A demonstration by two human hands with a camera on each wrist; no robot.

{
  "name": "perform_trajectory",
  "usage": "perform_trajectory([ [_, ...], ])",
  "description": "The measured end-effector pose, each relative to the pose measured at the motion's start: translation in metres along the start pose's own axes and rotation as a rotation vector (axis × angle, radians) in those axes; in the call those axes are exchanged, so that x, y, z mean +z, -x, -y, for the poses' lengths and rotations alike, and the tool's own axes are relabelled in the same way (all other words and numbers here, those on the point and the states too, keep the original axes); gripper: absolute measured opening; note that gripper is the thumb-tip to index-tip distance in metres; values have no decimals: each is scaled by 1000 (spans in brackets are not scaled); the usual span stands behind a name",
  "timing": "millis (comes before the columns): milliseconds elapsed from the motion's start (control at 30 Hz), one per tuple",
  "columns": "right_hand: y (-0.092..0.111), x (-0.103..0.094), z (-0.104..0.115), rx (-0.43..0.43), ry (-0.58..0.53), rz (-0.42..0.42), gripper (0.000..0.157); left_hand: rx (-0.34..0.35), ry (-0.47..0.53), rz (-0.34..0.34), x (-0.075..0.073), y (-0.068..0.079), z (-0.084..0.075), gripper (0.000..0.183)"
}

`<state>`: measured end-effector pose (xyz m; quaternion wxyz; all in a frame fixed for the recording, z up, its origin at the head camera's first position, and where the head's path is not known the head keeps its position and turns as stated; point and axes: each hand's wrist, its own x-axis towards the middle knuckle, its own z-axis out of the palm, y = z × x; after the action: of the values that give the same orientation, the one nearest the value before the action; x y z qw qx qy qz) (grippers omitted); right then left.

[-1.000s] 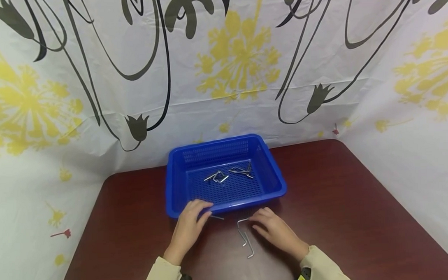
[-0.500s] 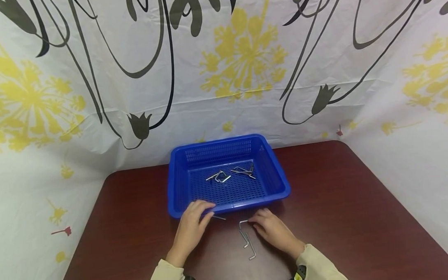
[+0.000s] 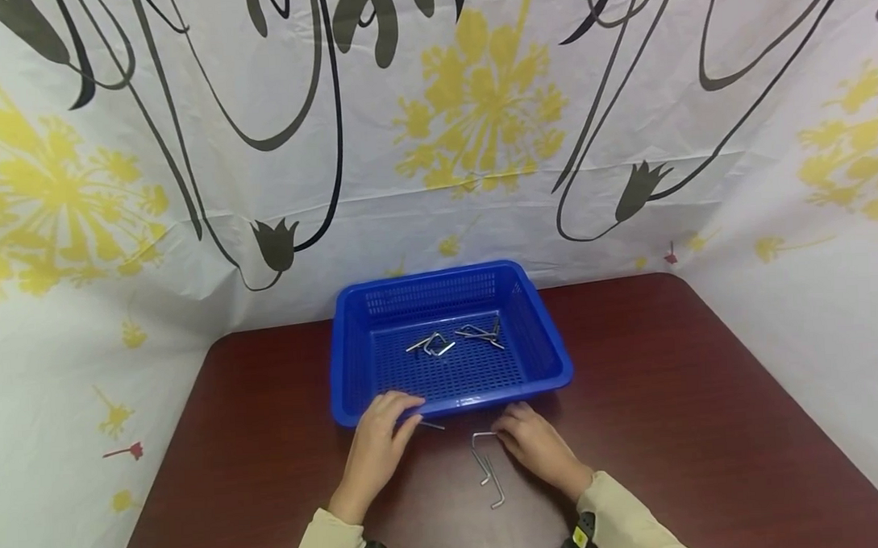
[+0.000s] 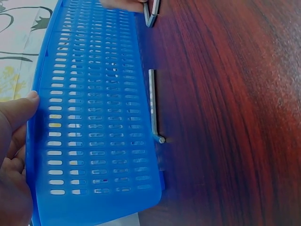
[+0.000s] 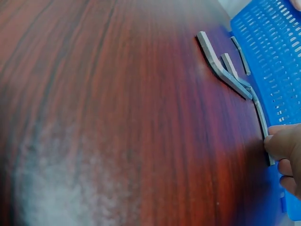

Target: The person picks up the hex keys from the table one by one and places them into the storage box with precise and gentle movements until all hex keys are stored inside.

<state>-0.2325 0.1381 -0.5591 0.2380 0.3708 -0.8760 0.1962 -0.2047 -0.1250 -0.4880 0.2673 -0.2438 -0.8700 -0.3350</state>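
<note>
Seen from the head, my left hand (image 3: 376,445) holds the near left rim of a blue plastic basket (image 3: 465,404); the left wrist view shows the thumb at the rim's edge. My right hand (image 3: 539,448) pinches one end of an L-shaped hex key (image 5: 261,117), just in front of the basket. Another hex key (image 3: 497,490) lies on the table beside the held one, and a further hex key (image 5: 227,62) overlaps them in the right wrist view. One more hex key (image 4: 153,103) lies along the foot of the basket wall, between the hands.
Inside the basket lie several hex keys (image 3: 433,344) in two loose groups. The dark red-brown table (image 3: 631,364) reaches back to a white patterned cloth (image 3: 408,227), which hangs behind and at both sides.
My right thumb and fingers have drawn together on the hex key's end. My left hand stays at the rim. The head view has shifted slightly.
</note>
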Motion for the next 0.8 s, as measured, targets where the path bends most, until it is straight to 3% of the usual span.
perform_trajectory([
  [367,-1,-4,-1,64,-55,48,17,-14,-6,12,0,0,0,20],
  [800,-1,-35,-2,19,-69,34,18,-49,-14,33,-1,0,-3,18],
])
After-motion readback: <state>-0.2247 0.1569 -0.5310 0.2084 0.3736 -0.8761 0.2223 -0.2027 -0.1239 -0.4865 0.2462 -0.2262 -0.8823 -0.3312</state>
